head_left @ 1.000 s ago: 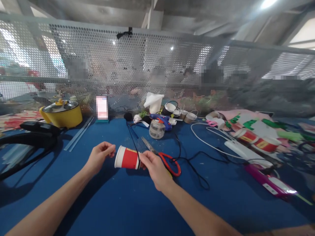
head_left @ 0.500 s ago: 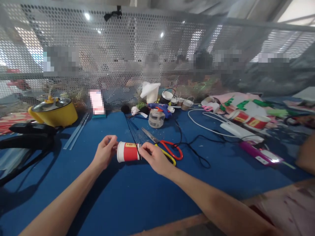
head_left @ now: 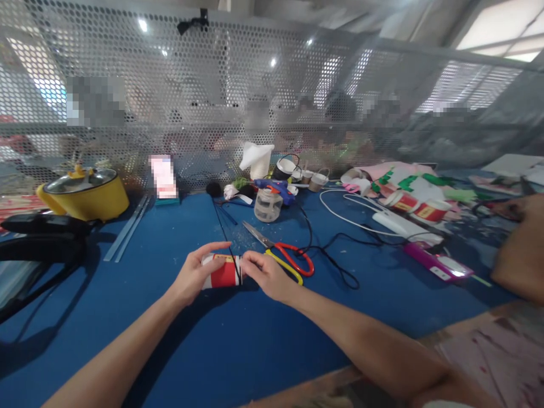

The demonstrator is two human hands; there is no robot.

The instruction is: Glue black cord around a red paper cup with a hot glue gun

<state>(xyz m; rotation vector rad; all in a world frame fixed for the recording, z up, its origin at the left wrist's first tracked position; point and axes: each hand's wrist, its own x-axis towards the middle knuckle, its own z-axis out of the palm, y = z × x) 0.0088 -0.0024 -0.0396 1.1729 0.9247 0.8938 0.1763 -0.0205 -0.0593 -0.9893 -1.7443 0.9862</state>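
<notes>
A red and white paper cup [head_left: 223, 272] lies on its side over the blue table [head_left: 238, 334]. My left hand [head_left: 193, 276] wraps its fingers round the cup's open end. At the cup's bottom end, my right hand [head_left: 264, 273] pinches the rim together with a thin black string [head_left: 227, 239] that runs away toward the back of the table. Red and yellow scissors [head_left: 284, 256] lie just right of my right hand.
A yellow pot [head_left: 85, 194] stands at the back left, a black tool [head_left: 46, 238] beside it. A glue gun [head_left: 274, 187], a clear jar [head_left: 266, 205], cables [head_left: 340, 271], a white power strip [head_left: 402, 225], more cups [head_left: 414, 205] and paper scraps fill the back right. A perforated metal screen [head_left: 212, 102] closes the back.
My left hand has moved from beside the cup's open end to wrap round it. The view has shifted, so the table edge now shows at the lower right.
</notes>
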